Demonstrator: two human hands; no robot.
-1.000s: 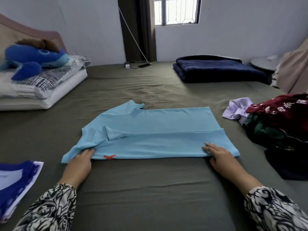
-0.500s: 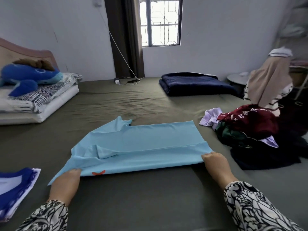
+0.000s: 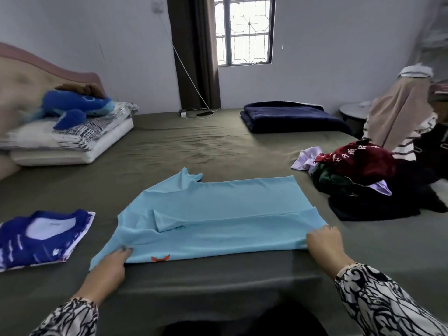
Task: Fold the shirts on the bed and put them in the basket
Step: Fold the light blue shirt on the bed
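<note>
A light blue shirt (image 3: 213, 214) lies flat on the olive bed (image 3: 194, 149), its near long side folded over and one sleeve tucked in. My left hand (image 3: 109, 267) pinches the shirt's near left corner by the shoulder. My right hand (image 3: 324, 243) grips the near right hem corner with curled fingers. A folded blue and white shirt (image 3: 43, 236) sits at the left. A heap of unfolded clothes (image 3: 358, 175), dark red, green, lilac and black, lies at the right. No basket is in view.
Pillows with a blue plush toy (image 3: 75, 105) are at the back left by the headboard. A folded navy blanket (image 3: 291, 116) lies at the far side. A charger cable (image 3: 194, 112) rests near the curtain. Draped clothes (image 3: 397, 117) stand beyond the right edge.
The view has tilted up and back, showing more of the room. My right hand has curled onto the hem corner, and my left hand has closed on the shoulder corner.
</note>
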